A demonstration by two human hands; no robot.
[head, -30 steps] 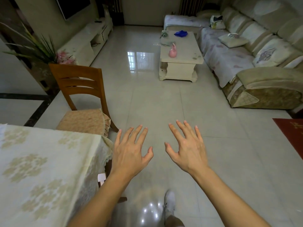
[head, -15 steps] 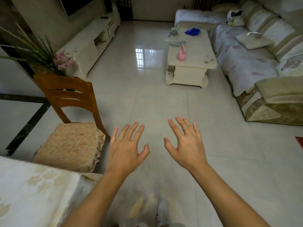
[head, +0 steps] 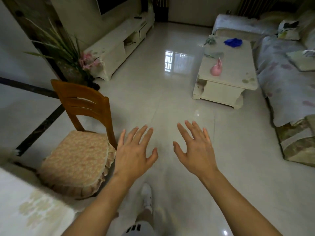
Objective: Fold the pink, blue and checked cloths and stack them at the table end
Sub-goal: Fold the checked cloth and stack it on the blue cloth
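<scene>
Pink cloth (head: 216, 69) and blue cloth (head: 233, 42) lie unfolded on the far counter (head: 238, 72) — left hand (head: 134, 154) and right hand (head: 196, 150) spread, empty.

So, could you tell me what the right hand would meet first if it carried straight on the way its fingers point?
Nothing close: the right hand points over bare floor. Further on, probably the coffee table, though depth is unclear.

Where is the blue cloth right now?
In the head view, the blue cloth lies crumpled at the far end of the white coffee table, upper right, beyond the pink cloth and next to the sofa.
</scene>
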